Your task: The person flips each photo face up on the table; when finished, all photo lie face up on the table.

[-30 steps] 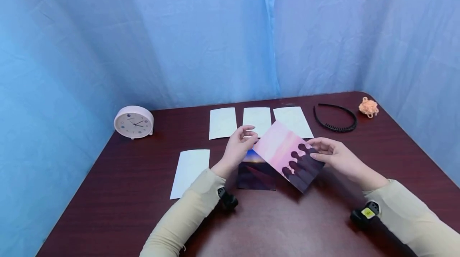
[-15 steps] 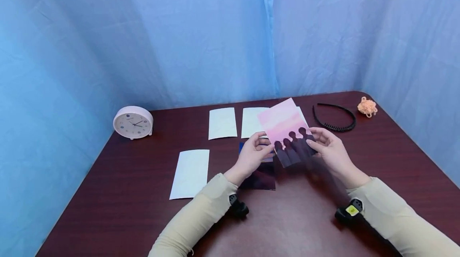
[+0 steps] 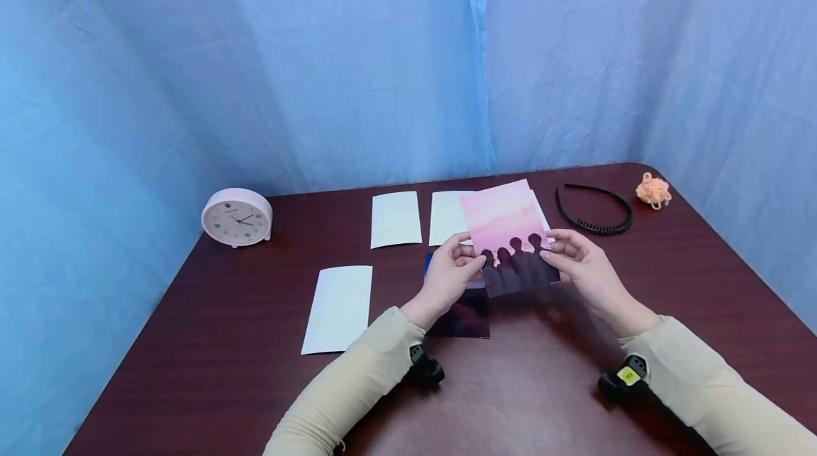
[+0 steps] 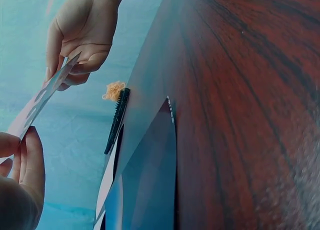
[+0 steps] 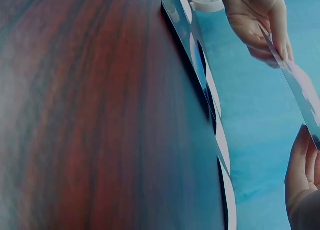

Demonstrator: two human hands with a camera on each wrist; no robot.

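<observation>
Pinching the pink photo by opposite sides between thumb and fingers, with left hand and right hand. Held aloft over the middle of the desk, short of its far edge. Could bend or slip, probably, from uneven pinching; if lowered carelessly, might knock askew the dark-blue photo, lying nearer the front edge.

Forearms slant inward, left fingers and right fingers pinching.
</observation>
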